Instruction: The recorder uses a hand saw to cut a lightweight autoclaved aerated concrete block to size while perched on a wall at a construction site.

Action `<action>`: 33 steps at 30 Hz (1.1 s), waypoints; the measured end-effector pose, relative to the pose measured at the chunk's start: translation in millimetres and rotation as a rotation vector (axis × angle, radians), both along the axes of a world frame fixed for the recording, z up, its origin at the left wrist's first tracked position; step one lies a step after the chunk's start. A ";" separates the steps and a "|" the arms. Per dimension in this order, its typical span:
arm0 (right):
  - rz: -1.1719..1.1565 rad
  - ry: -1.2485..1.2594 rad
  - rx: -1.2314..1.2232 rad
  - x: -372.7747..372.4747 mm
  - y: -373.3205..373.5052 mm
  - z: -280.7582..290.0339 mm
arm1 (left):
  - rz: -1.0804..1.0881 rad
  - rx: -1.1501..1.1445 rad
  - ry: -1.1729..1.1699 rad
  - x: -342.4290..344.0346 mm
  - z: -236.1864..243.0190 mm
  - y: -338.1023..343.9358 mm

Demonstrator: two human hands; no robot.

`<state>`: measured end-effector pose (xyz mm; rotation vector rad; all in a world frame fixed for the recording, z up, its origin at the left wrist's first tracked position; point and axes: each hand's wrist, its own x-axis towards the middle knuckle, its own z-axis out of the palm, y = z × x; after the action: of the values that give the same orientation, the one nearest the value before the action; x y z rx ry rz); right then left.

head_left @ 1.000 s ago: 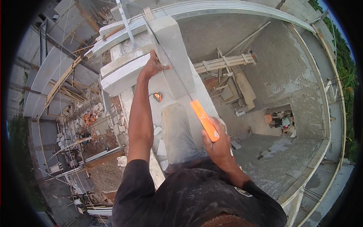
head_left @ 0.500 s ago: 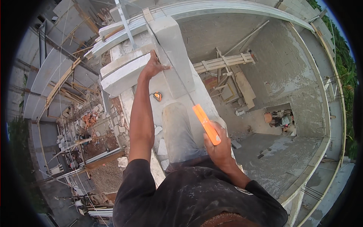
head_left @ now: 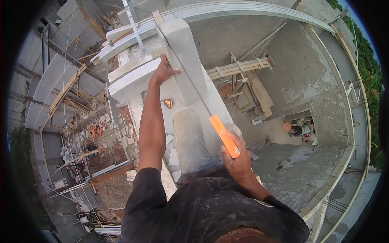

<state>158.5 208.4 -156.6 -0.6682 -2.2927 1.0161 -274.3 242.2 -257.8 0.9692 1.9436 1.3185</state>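
My right hand [head_left: 237, 158] is closed around the orange handle [head_left: 225, 135] of a saw, near my bent knee. The saw's long thin blade [head_left: 188, 79] lies across the upright-looking grey concrete block [head_left: 178, 36], running toward its far end. My left hand [head_left: 166, 71] grips this block's left side, thumb and fingers against it, beside two paler blocks [head_left: 133, 79] lying crosswise. An orange and black tape measure [head_left: 167, 103] rests on the pale ledge [head_left: 214, 119] below my left hand. My knee [head_left: 186, 125] is on that ledge.
Long white channels [head_left: 235, 9] and a metal post [head_left: 133, 24] are beyond the blocks. A drop to a lower room with timber planks [head_left: 227, 71] is on my right. Rubble [head_left: 97, 127] and boards lie far below on my left. Cluttered items [head_left: 302, 129] fill a lower opening.
My right hand has drawn the saw slightly down and to the right, toward my body. My left hand stays on the block.
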 end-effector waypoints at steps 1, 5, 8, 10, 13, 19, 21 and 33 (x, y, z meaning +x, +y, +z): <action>-0.005 -0.020 -0.011 25.8 -9.5 8.3 | -0.020 0.057 0.179 -2.0 2.5 2.3; 0.017 0.013 -0.035 1.9 0.3 27.4 | -0.010 0.095 0.057 7.5 1.1 6.7; 0.070 0.094 -0.045 -105.0 37.0 34.1 | 0.022 0.138 -0.062 25.5 3.4 -0.3; 0.094 0.184 0.003 -132.5 41.9 40.2 | 0.031 0.187 -0.063 20.0 3.3 -0.8; 0.086 0.165 0.036 -134.2 40.7 39.6 | 0.041 0.067 -0.092 15.4 4.9 -2.4; 0.117 0.170 -0.110 -116.1 43.7 49.5 | 0.260 0.014 0.213 -4.2 64.7 -71.2; 0.154 0.193 -0.065 -113.7 45.8 38.1 | 0.242 0.155 0.611 0.1 137.1 -72.9; 0.079 0.098 0.026 -124.3 26.3 40.9 | -0.328 -0.684 0.995 13.2 190.0 93.4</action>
<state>34.1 234.7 -115.7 -0.5099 -2.2577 1.0306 -261.1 335.6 -67.8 1.6142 2.4734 -0.1401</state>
